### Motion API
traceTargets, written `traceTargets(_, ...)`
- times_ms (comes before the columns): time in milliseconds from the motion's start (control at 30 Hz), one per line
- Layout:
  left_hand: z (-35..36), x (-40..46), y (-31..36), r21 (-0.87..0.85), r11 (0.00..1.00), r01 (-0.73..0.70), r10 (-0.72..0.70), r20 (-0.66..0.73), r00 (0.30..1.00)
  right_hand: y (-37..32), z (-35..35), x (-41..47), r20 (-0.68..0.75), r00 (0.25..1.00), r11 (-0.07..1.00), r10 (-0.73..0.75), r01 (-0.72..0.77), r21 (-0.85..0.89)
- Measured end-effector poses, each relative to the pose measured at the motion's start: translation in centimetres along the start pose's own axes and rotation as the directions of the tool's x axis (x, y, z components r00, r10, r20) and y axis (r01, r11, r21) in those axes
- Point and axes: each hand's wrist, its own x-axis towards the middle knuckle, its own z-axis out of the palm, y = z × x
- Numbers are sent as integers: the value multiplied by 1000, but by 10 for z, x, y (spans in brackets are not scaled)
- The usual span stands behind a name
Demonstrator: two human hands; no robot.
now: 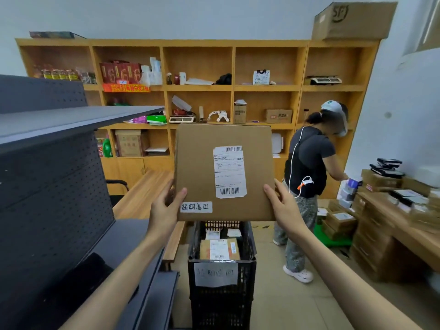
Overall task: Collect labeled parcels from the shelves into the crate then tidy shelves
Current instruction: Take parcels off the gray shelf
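Wooden shelving fills the far wall of a storeroom, and in front of it a flat cardboard parcel (223, 172) is held up between two hands. The left hand (166, 206) is clamped on the parcel's lower left edge, thumb laid over the front face just beside a small handwritten sticker (196, 206), the fingers hidden behind the board. The right hand (283, 206) is clamped on the lower right edge in the same way, thumb on the front. A printed shipping label (229, 172) is stuck between the two thumbs, slightly above them. Directly below the hands a black plastic crate (221, 303) stands on the floor, a paper sign taped to its near wall and a smaller labeled box (219, 249) already lying inside. Left of the left hand, dark grey metal shelves (59, 163) are seen. Beyond the right hand a second person (307, 163) is bent over a desk stacked with boxes. The parcel appears wider than the crate's opening, so it could catch on the rim if lowered flat; tilting would likely be needed. Since only the lower corners are gripped, the tall board could tip forward out of the thumbs, and a drop could crush the smaller box beneath.
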Motion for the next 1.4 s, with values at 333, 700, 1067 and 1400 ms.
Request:
traceTargets(333,20,72,-82,0,993,116,-116,15,993,67,28,69,-35,995,995,98,-98,5)
traceTargets(700,71,197,-172,76,974,215,-214,-19,977,167,45,199,2,982,980,186,-186,75)
traceTargets(1067,141,295,-254,100,935,340,-337,-43,941,270,45,318,10,960,956,280,-279,91)
traceTargets(1400,160,333,-327,180,860,478,-474,-64,878,350,62,350,79,881,881,466,-470,48)
